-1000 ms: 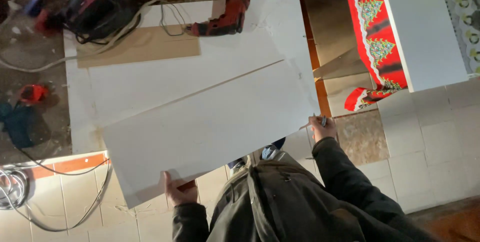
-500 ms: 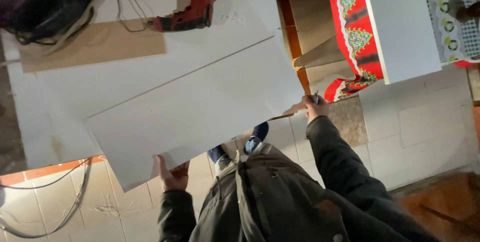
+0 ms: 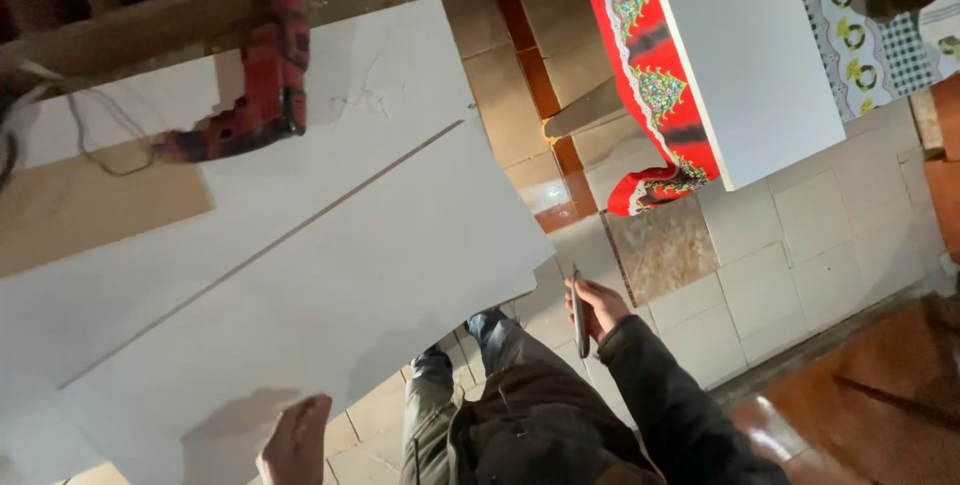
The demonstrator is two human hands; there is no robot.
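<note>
A large white board [image 3: 330,275] lies tilted on top of a bigger white panel [image 3: 390,85]. My left hand [image 3: 296,442] grips the white board's near edge at the bottom of the view. My right hand [image 3: 597,307] is off the board's right corner, closed around a thin dark pencil [image 3: 580,313]. It no longer touches the board. My dark jacket and legs fill the lower middle.
A red power drill [image 3: 262,85] with a cord lies on the far panel beside a brown wooden sheet [image 3: 90,210]. To the right stands a white panel [image 3: 745,55] against a red patterned cloth [image 3: 640,75]. Pale floor tiles [image 3: 800,245] spread below.
The view has swung right and closer. My right hand has come off the board's corner, still holding the pencil. My left hand stays on the near edge.
</note>
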